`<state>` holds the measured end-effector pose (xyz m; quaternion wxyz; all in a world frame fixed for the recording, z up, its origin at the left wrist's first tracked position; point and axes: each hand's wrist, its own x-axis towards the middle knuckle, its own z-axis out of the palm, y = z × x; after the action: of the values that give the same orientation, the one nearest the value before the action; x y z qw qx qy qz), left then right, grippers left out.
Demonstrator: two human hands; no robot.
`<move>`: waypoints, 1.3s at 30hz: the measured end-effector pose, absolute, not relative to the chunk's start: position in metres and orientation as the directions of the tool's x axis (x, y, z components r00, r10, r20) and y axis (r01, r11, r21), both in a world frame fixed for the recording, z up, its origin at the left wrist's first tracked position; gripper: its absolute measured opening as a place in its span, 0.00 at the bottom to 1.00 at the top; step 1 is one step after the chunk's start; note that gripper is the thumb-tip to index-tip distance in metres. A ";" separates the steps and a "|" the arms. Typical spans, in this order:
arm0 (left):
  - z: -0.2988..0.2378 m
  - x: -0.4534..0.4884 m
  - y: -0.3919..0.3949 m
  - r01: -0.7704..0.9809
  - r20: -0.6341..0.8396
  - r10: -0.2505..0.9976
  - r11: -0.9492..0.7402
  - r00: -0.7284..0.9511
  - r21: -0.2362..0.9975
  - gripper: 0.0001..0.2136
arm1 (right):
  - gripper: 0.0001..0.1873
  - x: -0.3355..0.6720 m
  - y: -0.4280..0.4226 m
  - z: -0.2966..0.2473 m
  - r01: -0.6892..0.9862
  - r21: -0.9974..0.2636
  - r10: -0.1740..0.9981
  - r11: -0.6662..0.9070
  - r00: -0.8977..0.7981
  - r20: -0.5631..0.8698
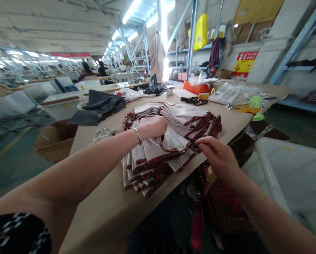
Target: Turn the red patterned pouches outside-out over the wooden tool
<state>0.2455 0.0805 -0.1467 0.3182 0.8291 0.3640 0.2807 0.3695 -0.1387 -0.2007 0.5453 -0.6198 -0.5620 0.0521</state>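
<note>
A stack of pale fabric pieces [154,150] edged with dark red patterned binding lies fanned out on the table in front of me. My left hand [159,126], a bracelet on its wrist, is closed over the top piece and grips its bound edge; the fingertips are hidden. To the right, at a corner of the same piece, my right hand [218,155] is pinched on a small dark tool [194,147] that looks like thread snips. The tool meets the binding there, and its blades are hard to make out.
The brown-covered table [105,190] carries folded dark grey cloth [99,104] at left, an orange box [194,87] and clear plastic bags [231,92] behind. A cardboard box [54,141] stands left, a white bin [297,169] right. Red patterned cloth [226,201] hangs below the near edge.
</note>
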 end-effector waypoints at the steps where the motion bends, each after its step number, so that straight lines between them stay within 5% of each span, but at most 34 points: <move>1: -0.141 0.236 0.076 0.448 0.230 0.761 -0.567 0.607 0.691 0.10 | 0.09 0.358 -0.125 -0.194 0.654 -0.711 0.771 0.261 0.302 0.560; 7: -0.116 0.182 0.053 0.519 0.340 0.530 -0.845 0.777 0.129 0.07 | 0.18 0.312 -0.044 -0.181 0.678 -0.685 0.828 0.268 0.202 0.524; 10: -0.115 0.160 0.042 0.525 0.418 0.504 -0.848 0.756 0.071 0.05 | 0.18 0.295 -0.029 -0.178 0.778 -0.584 0.829 0.232 0.155 0.537; 23: -0.128 0.129 0.002 0.577 0.519 0.555 -0.805 0.650 0.139 0.04 | 0.14 0.266 -0.060 -0.164 0.949 -0.242 0.822 0.202 -0.030 0.569; 29: -0.127 0.121 -0.017 0.592 0.555 0.560 -0.793 0.616 0.144 0.06 | 0.13 0.291 -0.063 -0.167 0.991 -0.113 0.897 0.066 -0.010 0.441; 32: -0.136 0.112 -0.032 0.572 0.563 0.541 -0.808 0.625 0.142 0.06 | 0.19 0.313 -0.082 -0.175 0.978 -0.200 0.913 -0.066 0.140 0.382; 35: -0.164 0.110 -0.050 0.523 0.527 0.558 -0.820 0.641 0.233 0.05 | 0.25 0.326 -0.126 -0.186 0.868 -0.492 0.850 -0.062 0.304 0.430; 39: -0.212 0.125 -0.082 0.396 0.368 0.700 -0.674 0.612 0.624 0.06 | 0.17 0.325 -0.198 -0.221 0.770 -0.633 0.766 0.085 0.356 0.535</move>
<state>0.1255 -0.0819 -0.2123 0.2490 0.8624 0.3177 0.3054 0.3251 -0.1983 -0.2206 0.4694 -0.6765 -0.5675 -0.0019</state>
